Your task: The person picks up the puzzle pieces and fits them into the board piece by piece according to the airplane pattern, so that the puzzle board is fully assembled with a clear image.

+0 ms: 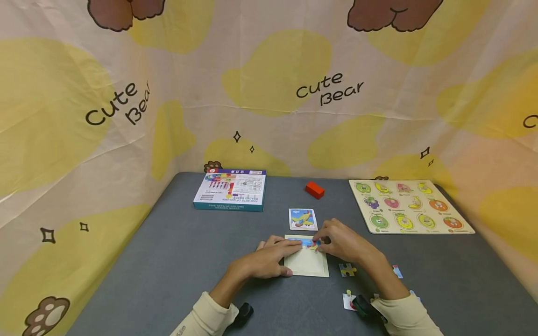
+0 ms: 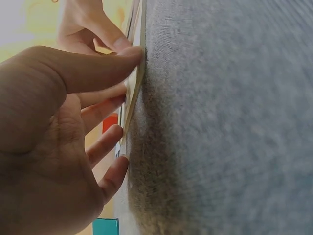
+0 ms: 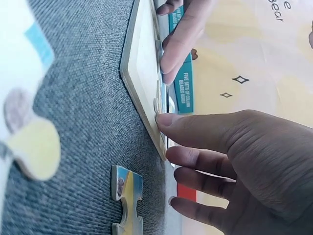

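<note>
A pale shallow puzzle tray point(image 1: 307, 265) lies on the grey table, with blue picture pieces along its far side. My left hand point(image 1: 266, 259) rests at the tray's left, its index finger laid straight over the pieces and its thumb on the near-left edge. At the far right corner, my right hand point(image 1: 342, 240) pinches a colourful puzzle piece point(image 1: 312, 244) between thumb and fingers, against the tray. That piece is partly hidden by the fingertips. Just beyond the tray lies a card with a yellow airplane point(image 1: 302, 219).
Loose puzzle pieces lie right of the tray, including a yellow one point(image 1: 347, 270), a white one point(image 1: 348, 301) and one by the right forearm point(image 1: 397, 271). Farther back are a boxed set point(image 1: 230, 191), a red block point(image 1: 314, 190) and a fruit board point(image 1: 409, 207).
</note>
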### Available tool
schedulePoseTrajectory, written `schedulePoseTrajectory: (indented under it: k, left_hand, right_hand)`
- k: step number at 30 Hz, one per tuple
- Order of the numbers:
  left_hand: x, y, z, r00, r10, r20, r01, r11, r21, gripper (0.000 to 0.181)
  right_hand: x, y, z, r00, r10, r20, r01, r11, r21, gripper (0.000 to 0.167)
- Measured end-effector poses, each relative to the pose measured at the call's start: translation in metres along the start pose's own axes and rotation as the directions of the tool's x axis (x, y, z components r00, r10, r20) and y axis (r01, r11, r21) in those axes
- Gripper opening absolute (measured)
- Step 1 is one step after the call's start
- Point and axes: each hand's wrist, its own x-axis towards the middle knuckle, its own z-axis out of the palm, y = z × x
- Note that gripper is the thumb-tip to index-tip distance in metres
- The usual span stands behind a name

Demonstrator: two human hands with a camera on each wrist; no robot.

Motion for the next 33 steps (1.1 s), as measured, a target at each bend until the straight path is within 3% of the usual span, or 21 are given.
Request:
schedulePoseTrajectory:
  k: [11,15,19,26,33]
  left_hand:
    - [0.009,0.012,-0.001,0.997,0.050,-0.060,-0.048,0.998,0.042,0.066]
    - [0.014,0.017,0.000,0.995,0.089,-0.035,-0.087,0.995,0.057,0.081]
    - [0.017,0.022,0.000,0.996,0.086,0.002,-0.086,0.996,0.035,0.092]
    - [0.021,0.023,0.002,0.997,0.070,0.039,-0.071,0.997,0.037,0.092]
    - [0.023,0.021,0.007,0.998,0.049,0.036,-0.051,0.998,0.036,0.089]
  right_hand:
    - [0.001,0.003,0.001,1.000,0.009,-0.020,-0.009,0.999,0.031,0.022]
    - [0.000,0.005,0.001,0.999,0.005,-0.042,-0.003,0.999,0.053,0.023]
    - [0.000,0.006,0.002,0.998,-0.005,-0.057,0.009,0.998,0.062,0.026]
    - [-0.005,0.007,0.001,0.999,0.014,-0.030,-0.013,0.999,0.036,0.028]
    - [-0.025,0.011,-0.004,0.999,0.047,-0.005,-0.047,0.999,-0.011,0.031]
